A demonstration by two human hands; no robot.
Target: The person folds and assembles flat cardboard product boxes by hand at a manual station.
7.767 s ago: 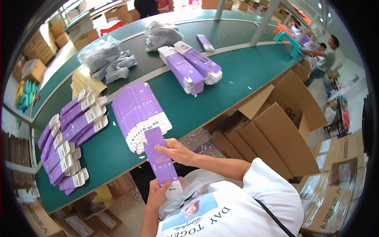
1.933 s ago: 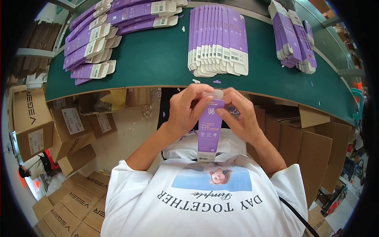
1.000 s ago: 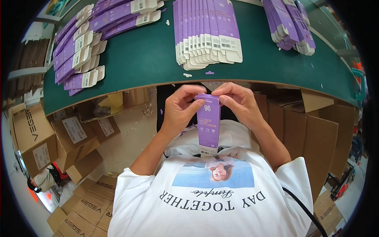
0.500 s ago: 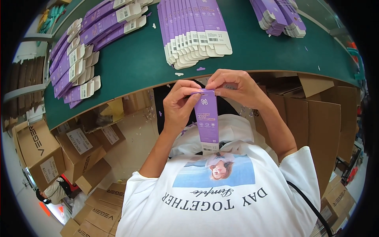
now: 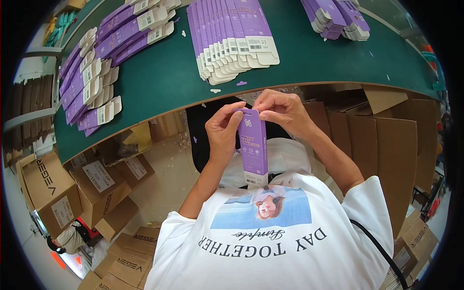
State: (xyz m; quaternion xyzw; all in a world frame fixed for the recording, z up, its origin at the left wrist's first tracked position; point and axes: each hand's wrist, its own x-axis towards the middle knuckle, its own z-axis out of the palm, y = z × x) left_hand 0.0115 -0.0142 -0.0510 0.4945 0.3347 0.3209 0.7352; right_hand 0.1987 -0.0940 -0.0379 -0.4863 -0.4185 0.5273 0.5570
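A slim purple carton [image 5: 253, 145] with a white lower end hangs in front of my shirt, below the table's near edge. My left hand [image 5: 223, 131] pinches its top left corner between thumb and fingers, beside the hang slot. At the top right corner, my right hand [image 5: 284, 113] grips the carton's edge with its thumb and fingertips. One narrow side of the carton shows along its right. Just beyond my hands, a fanned row of flat purple cartons [image 5: 232, 36] with white flaps lies on the green table [image 5: 159, 72].
Formed purple cartons [image 5: 79, 96] are stacked at the table's left, with more [image 5: 333, 19] at the far right. Small purple [image 5: 241, 83] and white cutouts lie near the table edge. Brown boxes [image 5: 50, 186] stand at lower left; large open cardboard boxes [image 5: 386, 145] stand at right.
The carton in my hands has turned and widened, so its right side now shows. My right hand has shifted slightly down, and the view has moved a little.
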